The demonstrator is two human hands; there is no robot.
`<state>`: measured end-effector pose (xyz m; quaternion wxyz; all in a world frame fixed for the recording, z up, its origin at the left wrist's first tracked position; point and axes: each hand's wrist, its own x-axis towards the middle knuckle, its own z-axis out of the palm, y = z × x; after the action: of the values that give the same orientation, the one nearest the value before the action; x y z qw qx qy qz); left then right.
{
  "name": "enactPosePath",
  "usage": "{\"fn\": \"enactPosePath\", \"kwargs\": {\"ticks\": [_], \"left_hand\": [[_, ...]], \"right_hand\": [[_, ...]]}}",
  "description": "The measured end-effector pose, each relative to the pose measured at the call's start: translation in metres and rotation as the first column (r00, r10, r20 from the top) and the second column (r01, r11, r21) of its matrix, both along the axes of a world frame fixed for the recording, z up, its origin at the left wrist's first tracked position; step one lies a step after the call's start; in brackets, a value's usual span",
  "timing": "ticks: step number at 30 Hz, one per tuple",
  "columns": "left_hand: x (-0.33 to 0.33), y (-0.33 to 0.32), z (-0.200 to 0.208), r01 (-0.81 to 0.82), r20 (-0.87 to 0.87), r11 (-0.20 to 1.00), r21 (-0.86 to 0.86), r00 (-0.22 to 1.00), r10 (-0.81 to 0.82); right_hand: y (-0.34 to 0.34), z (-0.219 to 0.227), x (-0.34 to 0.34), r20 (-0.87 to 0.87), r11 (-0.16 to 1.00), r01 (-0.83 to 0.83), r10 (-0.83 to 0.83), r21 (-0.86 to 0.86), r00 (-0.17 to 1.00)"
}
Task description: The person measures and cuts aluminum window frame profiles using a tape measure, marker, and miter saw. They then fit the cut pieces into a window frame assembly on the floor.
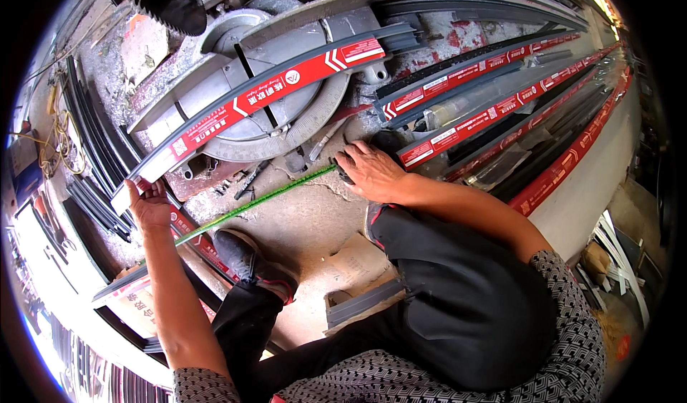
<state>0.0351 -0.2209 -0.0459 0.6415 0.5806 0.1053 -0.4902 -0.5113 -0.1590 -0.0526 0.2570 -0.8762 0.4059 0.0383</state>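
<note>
A long aluminium profile with a red-and-white protective film [286,81] lies slantwise across the round table of a mitre saw [247,142]. At its near left end, my left hand [150,206] is closed on it, thumb and fingers at the tip. My right hand [372,175] is closed around a dark tape measure [345,175], mostly hidden under the fingers. From there the bright green tape blade [265,199] stretches down to the left over the floor, passing behind my left forearm. The saw's toothed blade [172,2] stands raised at the top.
More red-filmed profiles [465,134] lie stacked to the right. Black strips [82,117] and a yellow cord [61,134] are at the left. My shoe [240,253] and a cardboard piece with grey offcuts [365,303] are on the floor. A brush [325,142] lies by the saw.
</note>
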Motion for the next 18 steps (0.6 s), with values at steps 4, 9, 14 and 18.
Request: {"fn": "enactPosePath", "kwargs": {"ticks": [4,9,14,18], "left_hand": [[-0.031,0.02,0.017,0.15,0.144,0.978,0.145,0.975,-0.171],[-0.097,0.052,0.062,0.26,0.348,0.922,0.286,0.869,-0.353],[-0.177,0.041,0.098,0.439,0.639,0.85,0.291,0.572,-0.514],[-0.222,0.013,0.133,0.662,0.784,0.663,0.349,0.182,-0.594]], "right_hand": [[-0.005,0.016,-0.001,0.093,0.99,0.04,-0.052,0.132,0.994],[-0.014,0.034,0.005,0.266,0.988,0.081,-0.115,0.135,0.957],[-0.032,0.068,0.004,0.291,0.978,0.093,-0.145,0.184,0.946],[-0.061,0.104,-0.009,0.309,0.977,0.14,-0.186,0.163,0.933]]}}
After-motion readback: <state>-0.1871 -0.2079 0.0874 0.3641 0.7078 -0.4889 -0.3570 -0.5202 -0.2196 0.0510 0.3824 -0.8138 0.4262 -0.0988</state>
